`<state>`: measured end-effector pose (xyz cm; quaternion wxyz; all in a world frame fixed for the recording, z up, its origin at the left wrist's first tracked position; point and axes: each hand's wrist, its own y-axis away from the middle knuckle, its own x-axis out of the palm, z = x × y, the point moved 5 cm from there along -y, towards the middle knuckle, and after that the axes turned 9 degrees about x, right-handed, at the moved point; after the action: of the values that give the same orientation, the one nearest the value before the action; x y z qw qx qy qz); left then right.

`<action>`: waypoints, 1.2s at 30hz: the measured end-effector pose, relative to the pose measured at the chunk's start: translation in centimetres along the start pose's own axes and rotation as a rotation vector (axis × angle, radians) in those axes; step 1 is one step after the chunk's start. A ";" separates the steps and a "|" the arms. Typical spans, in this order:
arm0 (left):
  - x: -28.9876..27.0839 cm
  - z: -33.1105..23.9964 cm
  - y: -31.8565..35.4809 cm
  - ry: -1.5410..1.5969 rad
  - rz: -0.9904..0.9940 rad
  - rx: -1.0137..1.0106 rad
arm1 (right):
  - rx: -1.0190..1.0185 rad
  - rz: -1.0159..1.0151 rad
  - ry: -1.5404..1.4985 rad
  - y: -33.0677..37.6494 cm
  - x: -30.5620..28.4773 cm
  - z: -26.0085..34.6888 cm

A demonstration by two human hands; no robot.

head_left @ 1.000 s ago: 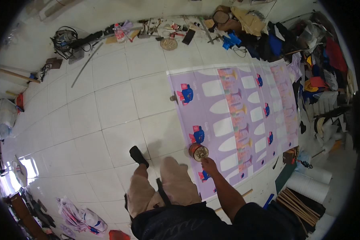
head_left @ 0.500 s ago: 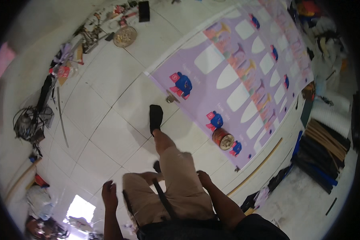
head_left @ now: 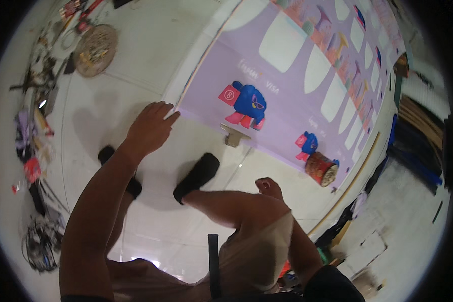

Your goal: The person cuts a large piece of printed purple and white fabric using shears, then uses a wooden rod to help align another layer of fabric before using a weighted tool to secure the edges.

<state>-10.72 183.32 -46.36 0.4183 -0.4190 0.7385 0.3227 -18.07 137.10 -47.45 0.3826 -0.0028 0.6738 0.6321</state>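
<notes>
Left hand (head_left: 148,132) newly near one sheet (head_left: 282,100), one clip (head_left: 232,137); fingers (head_left: 173,119) outstretched, empty; right hand (head_left: 271,188), grip unclear.

The printed sheet (head_left: 211,90) at far right looks smooth, faintly sheened; its clip (head_left: 233,137) is shiny metal, the tiled floor (head_left: 146,50) glossy, the near socks (head_left: 199,177) matt black cloth

Left hand (head_left: 150,130) at a corner of the purple sheet (head_left: 292,105), right hand (head_left: 269,187) beside knee (head_left: 264,205)
</notes>
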 end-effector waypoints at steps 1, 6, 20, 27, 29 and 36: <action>2.0 1.1 -0.9 0.012 0.015 0.068 | 0.094 0.072 -0.110 -1.6 1.7 2.0; 9.9 3.2 -3.7 -0.019 -0.021 0.376 | 0.190 0.099 -0.625 -7.6 9.2 8.5; 11.4 2.5 -4.6 -0.090 -0.104 0.508 | 0.141 -0.102 -1.324 -7.8 12.8 11.8; 11.3 3.3 -3.7 -0.029 -0.161 0.468 | 0.081 -0.051 -1.649 -8.0 13.3 12.3; 11.8 3.4 -3.4 -0.025 -0.195 0.492 | 0.100 0.062 -1.656 -8.4 13.8 11.6; 11.5 3.5 -4.0 -0.035 -0.216 0.480 | 0.059 0.040 -1.546 -8.5 14.2 12.6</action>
<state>-9.35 180.42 -58.65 0.5505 -0.3783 0.7376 0.0988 -17.53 152.99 -60.91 0.7329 0.4617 0.2316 0.4429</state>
